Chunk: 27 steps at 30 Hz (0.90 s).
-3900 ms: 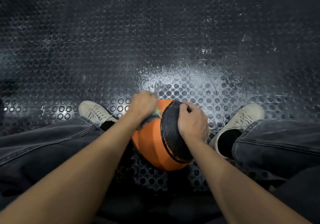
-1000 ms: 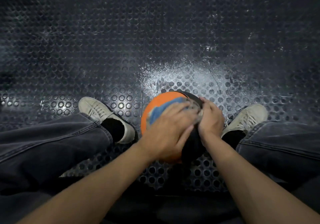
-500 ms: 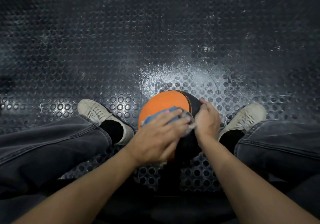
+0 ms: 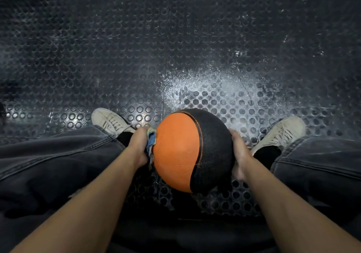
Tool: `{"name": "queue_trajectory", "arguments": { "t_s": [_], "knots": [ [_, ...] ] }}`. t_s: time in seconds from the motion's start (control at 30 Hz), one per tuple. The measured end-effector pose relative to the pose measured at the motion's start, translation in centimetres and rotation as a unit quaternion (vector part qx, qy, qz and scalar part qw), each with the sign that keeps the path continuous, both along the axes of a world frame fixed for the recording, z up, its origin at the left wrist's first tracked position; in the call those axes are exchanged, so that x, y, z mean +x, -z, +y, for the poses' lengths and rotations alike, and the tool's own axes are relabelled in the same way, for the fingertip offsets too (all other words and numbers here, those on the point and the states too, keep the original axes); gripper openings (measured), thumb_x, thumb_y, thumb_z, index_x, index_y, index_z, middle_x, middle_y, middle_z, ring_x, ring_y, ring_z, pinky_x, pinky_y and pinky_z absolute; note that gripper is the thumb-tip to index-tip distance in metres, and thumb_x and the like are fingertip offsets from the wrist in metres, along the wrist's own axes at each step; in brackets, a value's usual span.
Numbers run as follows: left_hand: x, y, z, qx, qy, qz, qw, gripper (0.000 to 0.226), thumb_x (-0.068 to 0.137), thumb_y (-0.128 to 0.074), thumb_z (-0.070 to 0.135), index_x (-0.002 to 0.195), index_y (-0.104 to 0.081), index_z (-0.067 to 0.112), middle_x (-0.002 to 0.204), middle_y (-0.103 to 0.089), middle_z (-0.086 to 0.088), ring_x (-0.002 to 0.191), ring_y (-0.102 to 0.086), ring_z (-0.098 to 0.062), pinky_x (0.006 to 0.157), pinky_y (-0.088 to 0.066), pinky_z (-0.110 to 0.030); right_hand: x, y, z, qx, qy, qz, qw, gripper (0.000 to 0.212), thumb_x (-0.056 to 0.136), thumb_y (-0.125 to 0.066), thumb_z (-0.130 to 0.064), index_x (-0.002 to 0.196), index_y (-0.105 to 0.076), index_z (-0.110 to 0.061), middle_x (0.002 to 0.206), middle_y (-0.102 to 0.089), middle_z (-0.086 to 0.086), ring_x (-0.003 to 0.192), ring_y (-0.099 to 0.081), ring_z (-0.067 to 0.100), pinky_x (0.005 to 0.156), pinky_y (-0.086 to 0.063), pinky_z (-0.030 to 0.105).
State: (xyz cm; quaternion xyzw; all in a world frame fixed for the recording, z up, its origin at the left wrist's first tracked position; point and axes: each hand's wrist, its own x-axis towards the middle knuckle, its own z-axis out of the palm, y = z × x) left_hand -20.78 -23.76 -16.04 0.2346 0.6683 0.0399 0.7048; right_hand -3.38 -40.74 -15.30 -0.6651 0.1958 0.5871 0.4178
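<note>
An orange and black ball (image 4: 187, 151) is held between my two hands, low in the middle of the head view, above the floor between my feet. My left hand (image 4: 139, 147) is on the ball's left side and holds a blue cloth (image 4: 150, 145) pressed against the orange part. My right hand (image 4: 239, 155) cups the ball's right, black side with the palm against it. Most of the cloth is hidden between hand and ball.
The floor is black rubber with round studs (image 4: 175, 47), with a whitish wet or dusty patch (image 4: 214, 88) just beyond the ball. My white shoes (image 4: 111, 121) (image 4: 283, 133) and dark jeans (image 4: 58, 155) flank the ball on both sides.
My left hand with the cloth slid from the top of the ball down to its left side. My right hand shifted from the top to the right side, and the ball turned and came nearer.
</note>
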Motion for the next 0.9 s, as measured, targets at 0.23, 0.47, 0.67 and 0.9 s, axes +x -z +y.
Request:
{"name": "queue_trajectory", "arguments": {
  "t_s": [0.23, 0.47, 0.67, 0.9],
  "knots": [
    [-0.1, -0.4, -2.6, 0.022, -0.046, -0.010, 0.999, 0.029, 0.090, -0.048, 0.016, 0.061, -0.051, 0.016, 0.045, -0.050, 0.002, 0.035, -0.044, -0.015, 0.037, -0.037, -0.018, -0.1, -0.1, -0.6, 0.077, 0.082, -0.092, 0.989, 0.042, 0.085, -0.055, -0.050, 0.104, -0.074, -0.017, 0.109, -0.074, 0.010, 0.096, -0.070, 0.030, 0.075, -0.054, 0.032],
    [3.3, -1.7, -2.6, 0.135, 0.036, -0.008, 0.990, 0.020, 0.091, -0.048, 0.016, 0.089, -0.067, 0.010, 0.082, -0.066, -0.008, 0.055, -0.061, -0.015, 0.050, -0.047, -0.030, -0.3, -2.1, 0.3, 0.011, -0.173, -0.374, 0.911, 0.036, 0.098, -0.042, -0.054, 0.131, -0.051, -0.044, 0.126, -0.046, -0.007, 0.112, -0.046, 0.017, 0.089, -0.035, 0.037],
    [5.0, -4.9, -7.3, 0.612, 0.425, -0.034, 0.667, 0.038, 0.098, -0.039, 0.021, 0.130, -0.058, 0.016, 0.133, -0.057, 0.000, 0.125, -0.046, -0.011, 0.113, -0.029, -0.034, -0.2, -1.5, 1.1, -0.014, -0.145, -0.401, 0.904, 0.042, 0.098, -0.044, -0.052, 0.136, -0.055, -0.038, 0.140, -0.054, -0.002, 0.129, -0.048, 0.024, 0.109, -0.037, 0.046],
    [6.2, -3.3, -2.5, 0.404, 0.289, 0.067, 0.865, 0.033, 0.102, -0.036, 0.018, 0.097, -0.064, 0.002, 0.084, -0.061, -0.007, 0.068, -0.055, -0.015, 0.063, -0.046, -0.018, -0.1, -1.7, 1.6, -0.019, -0.125, -0.391, 0.912, 0.044, 0.099, -0.045, -0.052, 0.138, -0.054, -0.037, 0.144, -0.050, -0.002, 0.132, -0.043, 0.023, 0.111, -0.034, 0.047]
  ]
}}
